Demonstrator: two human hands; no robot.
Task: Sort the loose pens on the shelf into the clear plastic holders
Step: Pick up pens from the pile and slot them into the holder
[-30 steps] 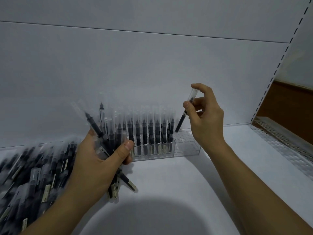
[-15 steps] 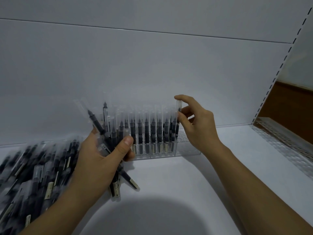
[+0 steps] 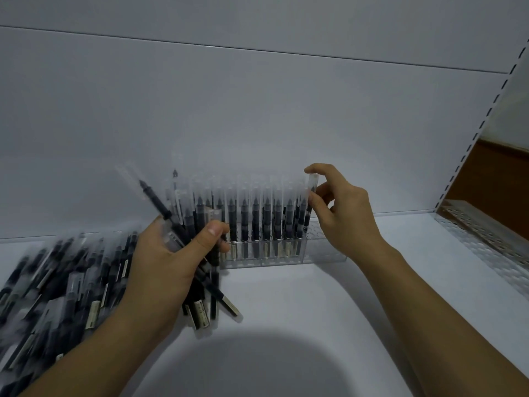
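A clear plastic holder point(image 3: 323, 250) stands against the back wall of the white shelf point(image 3: 300, 310), with several black pens with clear caps upright in its left and middle slots. My right hand point(image 3: 340, 213) pinches the cap end of one pen point(image 3: 311, 196), which stands nearly upright at the right end of the filled row. My left hand point(image 3: 163, 265) grips a bundle of several pens point(image 3: 200, 299), fanned out above and below the fist. A blurred heap of loose pens point(image 3: 57, 285) lies at the left.
The holder's right end shows open slots. A perforated metal rail with a clear strip point(image 3: 486, 242) runs along the shelf's right edge beside a slotted upright. A large round shadow covers the near shelf.
My right hand has brought its pen down from a tilted position in the air to the right end of the row in the holder. My left hand stays put with its bundle.
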